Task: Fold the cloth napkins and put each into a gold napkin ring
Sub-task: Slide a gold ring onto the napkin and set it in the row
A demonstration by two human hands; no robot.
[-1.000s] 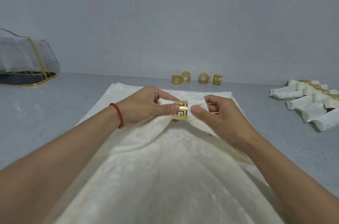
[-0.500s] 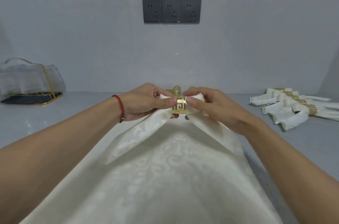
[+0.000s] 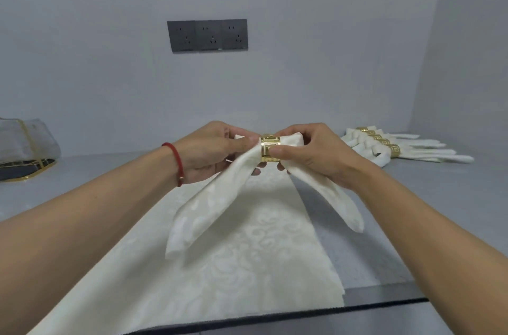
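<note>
behind ring [image 3: 270, 148], napkin [image 3: 209, 205] hidden

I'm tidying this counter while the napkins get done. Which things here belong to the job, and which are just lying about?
Belongs to the job:
gold napkin ring
held napkin
flat napkin stack
finished ringed napkins

Just lying about:
gold-framed clear bag
wall sockets

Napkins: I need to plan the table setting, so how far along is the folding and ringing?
Done: a row of ringed napkins lies at the right on the counter. In hand: the left hand and right hand hold a folded napkin threaded through a gold napkin ring, its ends hanging down. Left: setting it with the rest, then the flat cloth beneath.
</note>
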